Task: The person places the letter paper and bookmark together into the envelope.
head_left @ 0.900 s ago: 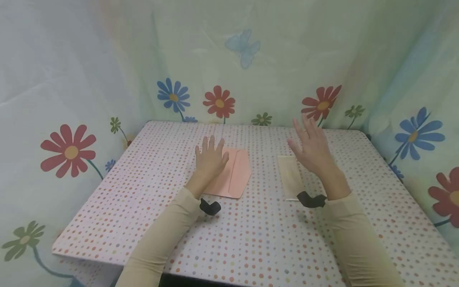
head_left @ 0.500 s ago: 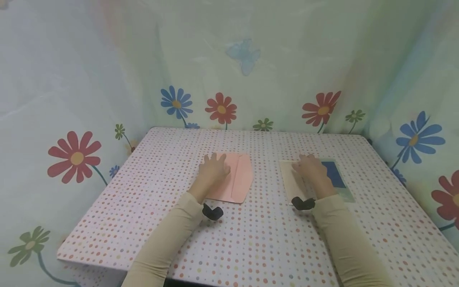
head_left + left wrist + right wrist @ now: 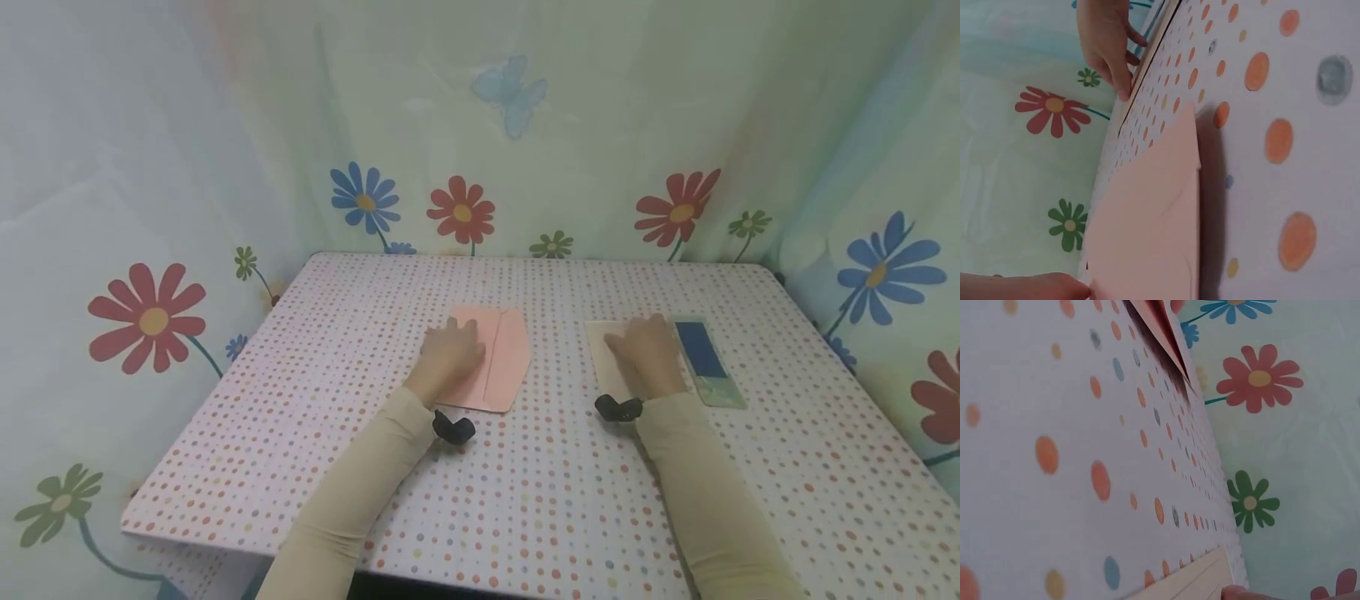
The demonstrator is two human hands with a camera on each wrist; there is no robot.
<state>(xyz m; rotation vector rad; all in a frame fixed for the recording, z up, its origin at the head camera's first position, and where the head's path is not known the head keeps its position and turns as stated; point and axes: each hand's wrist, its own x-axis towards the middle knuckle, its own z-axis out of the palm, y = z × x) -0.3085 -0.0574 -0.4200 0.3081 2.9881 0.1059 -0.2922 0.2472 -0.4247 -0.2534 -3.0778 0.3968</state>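
Pink envelope [image 3: 495, 358]: long axis front to back, flap [image 3: 512, 360] pointing right.

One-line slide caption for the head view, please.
Left hand at a pink envelope, right hand over cream paper beside a blue-and-green panel, on a dotted tabletop.

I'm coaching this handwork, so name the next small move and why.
Probably, the right hand should pinch and lift the flat cream paper rectangle: a fingertip meets its edge in the right wrist view, and the pink paper envelope, touched by the left hand, points its tapered flap that way.
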